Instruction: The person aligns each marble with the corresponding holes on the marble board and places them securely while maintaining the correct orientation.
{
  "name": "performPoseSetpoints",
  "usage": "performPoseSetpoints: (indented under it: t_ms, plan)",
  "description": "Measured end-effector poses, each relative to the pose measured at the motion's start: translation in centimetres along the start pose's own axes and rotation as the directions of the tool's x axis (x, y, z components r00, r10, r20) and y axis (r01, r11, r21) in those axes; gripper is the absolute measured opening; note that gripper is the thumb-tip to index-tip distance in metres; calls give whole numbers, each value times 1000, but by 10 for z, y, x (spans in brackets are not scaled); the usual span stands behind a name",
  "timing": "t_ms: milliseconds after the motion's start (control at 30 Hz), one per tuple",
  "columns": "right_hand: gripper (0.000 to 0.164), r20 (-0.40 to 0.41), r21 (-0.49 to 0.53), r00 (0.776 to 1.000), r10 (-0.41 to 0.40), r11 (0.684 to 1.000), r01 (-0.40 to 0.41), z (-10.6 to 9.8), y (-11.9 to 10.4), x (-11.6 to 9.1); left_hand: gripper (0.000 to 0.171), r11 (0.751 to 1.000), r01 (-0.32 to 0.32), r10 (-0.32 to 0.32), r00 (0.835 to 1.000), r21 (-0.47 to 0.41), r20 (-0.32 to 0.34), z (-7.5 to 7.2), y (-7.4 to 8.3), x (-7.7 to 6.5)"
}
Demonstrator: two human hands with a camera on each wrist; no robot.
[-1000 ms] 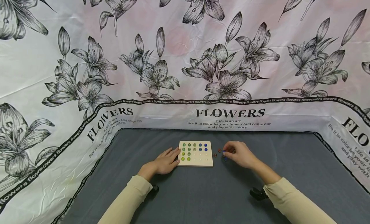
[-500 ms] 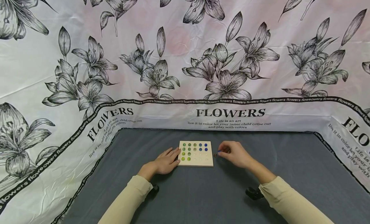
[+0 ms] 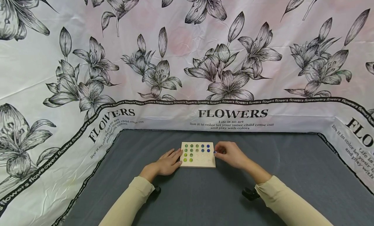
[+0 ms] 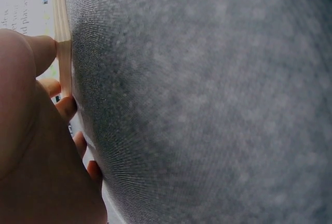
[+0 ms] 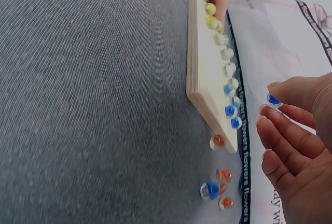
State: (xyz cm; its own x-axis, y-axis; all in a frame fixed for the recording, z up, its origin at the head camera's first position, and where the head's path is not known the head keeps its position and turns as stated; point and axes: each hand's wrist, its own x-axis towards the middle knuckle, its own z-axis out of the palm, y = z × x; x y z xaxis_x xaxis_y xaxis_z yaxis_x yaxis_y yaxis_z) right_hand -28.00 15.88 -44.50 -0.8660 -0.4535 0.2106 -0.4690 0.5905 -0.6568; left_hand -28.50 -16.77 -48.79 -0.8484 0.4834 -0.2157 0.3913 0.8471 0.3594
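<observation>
A pale wooden board [image 3: 203, 161] with rows of shallow hollows lies flat on the grey cloth. Green, yellow, clear and blue glass marbles [image 3: 191, 150] sit in its left columns and far rows. My left hand [image 3: 167, 162] rests at the board's left side, fingers fairly straight and thumb against its edge; the left wrist view shows the thumb [image 4: 44, 53] touching the wood. Between thumb and index finger, my right hand [image 3: 230, 154] pinches a blue marble [image 5: 273, 99] above the board's right edge. Its other fingers are loosely bent.
Beside the board's right end, several loose orange marbles [image 5: 226, 203] and one blue marble [image 5: 210, 190] lie on the cloth, hidden behind the right hand in the head view. A white flower-printed sheet [image 3: 163, 115] hangs behind the grey cloth [image 3: 198, 196].
My right hand has moved left with the pinched blue marble, from over the loose marbles to the board's right edge. The left hand and board have stayed put.
</observation>
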Motion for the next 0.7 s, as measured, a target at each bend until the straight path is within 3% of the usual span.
performPoseSetpoints:
  t_ms: [700]
  plan:
    - [7, 1, 14, 998, -61, 998, 61, 18, -3, 17, 61, 1000, -26, 26, 1000, 2, -8, 0, -1, -1]
